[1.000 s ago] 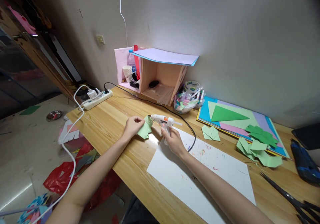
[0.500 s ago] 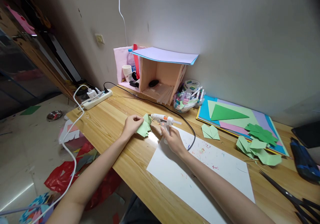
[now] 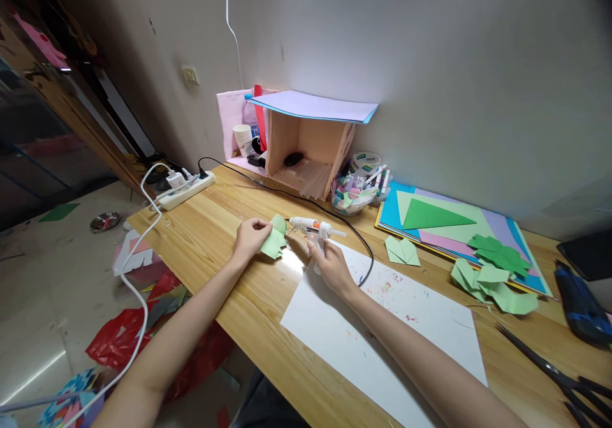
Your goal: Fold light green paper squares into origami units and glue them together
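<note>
My left hand (image 3: pixel 250 238) pinches a folded light green paper (image 3: pixel 274 238) by its left edge, just above the wooden table. In my right hand (image 3: pixel 333 266) is a white glue gun (image 3: pixel 310 225), gripped by its handle, with the nozzle pointing left at the paper. A small gap shows between nozzle and paper. A glue stick juts from the gun's rear. Under my right forearm lies a white sheet (image 3: pixel 382 326) with coloured marks. A light green folded heart (image 3: pixel 402 251) rests to the right of the gun.
Black scissors (image 3: pixel 549 370) and a blue-black tool (image 3: pixel 581 307) lie at the right. Coloured papers (image 3: pixel 440 221) are stacked behind. A tub of markers (image 3: pixel 354 192), a cardboard box (image 3: pixel 306 141) and a power strip (image 3: pixel 186 191) stand along the back; a black cable crosses the table.
My left hand and the light green paper have shifted slightly left, widening the gap to the nozzle. The right hand with the glue gun is almost unmoved.
</note>
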Demonstrator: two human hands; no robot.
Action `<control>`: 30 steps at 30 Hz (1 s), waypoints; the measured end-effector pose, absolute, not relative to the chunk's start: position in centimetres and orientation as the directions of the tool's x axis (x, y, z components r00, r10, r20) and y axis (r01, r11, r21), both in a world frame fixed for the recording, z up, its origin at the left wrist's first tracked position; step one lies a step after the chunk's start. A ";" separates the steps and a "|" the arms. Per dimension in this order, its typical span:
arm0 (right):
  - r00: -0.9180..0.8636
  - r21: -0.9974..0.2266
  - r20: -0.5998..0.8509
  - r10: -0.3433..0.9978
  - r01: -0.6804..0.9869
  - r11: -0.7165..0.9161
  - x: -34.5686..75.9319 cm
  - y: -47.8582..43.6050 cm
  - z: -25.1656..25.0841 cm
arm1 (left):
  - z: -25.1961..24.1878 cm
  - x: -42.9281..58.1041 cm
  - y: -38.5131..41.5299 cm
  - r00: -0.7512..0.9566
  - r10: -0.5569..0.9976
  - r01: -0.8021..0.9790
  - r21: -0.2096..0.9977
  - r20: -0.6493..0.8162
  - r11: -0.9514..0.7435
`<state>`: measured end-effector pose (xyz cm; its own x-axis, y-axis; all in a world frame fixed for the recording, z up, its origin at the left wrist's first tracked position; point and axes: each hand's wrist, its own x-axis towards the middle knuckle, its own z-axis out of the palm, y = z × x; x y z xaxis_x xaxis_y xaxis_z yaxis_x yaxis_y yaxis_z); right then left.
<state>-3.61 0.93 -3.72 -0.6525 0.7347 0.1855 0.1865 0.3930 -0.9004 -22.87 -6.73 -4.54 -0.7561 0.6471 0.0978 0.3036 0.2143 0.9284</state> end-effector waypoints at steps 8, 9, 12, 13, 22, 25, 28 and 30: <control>-0.654 -0.885 0.203 0.729 0.196 0.422 -3.5 0.9 -3.7 | -4.7 -22.9 -6.7 -0.757 0.644 0.319 0.924 0.114 0.211; -0.661 -0.883 0.199 0.723 0.199 0.425 -3.5 0.9 -3.7 | -4.8 -22.9 -6.7 -0.757 0.644 0.321 0.923 0.115 0.211; -0.677 -0.882 0.191 0.711 0.199 0.427 -3.5 0.9 -3.9 | -4.8 -22.9 -6.7 -0.755 0.645 0.325 0.922 0.119 0.210; -0.679 -0.882 0.191 0.709 0.199 0.428 -3.5 0.9 -3.9 | -4.8 -22.9 -6.7 -0.754 0.646 0.327 0.922 0.120 0.210; -0.660 -0.869 0.203 0.723 0.218 0.444 -3.7 0.8 -3.8 | -4.5 -22.8 -6.7 -0.763 0.633 0.327 0.922 0.130 0.206; -0.663 -0.870 0.194 0.723 0.224 0.438 -3.6 0.8 -3.6 | -4.3 -22.7 -6.8 -0.771 0.620 0.335 0.920 0.145 0.202; -0.656 -0.879 0.183 0.732 0.224 0.421 -3.6 0.7 -3.6 | -4.0 -22.6 -6.8 -0.778 0.608 0.340 0.921 0.160 0.193; -0.652 -0.885 0.175 0.738 0.225 0.408 -3.6 0.7 -3.6 | -3.9 -22.6 -6.9 -0.782 0.600 0.336 0.924 0.166 0.183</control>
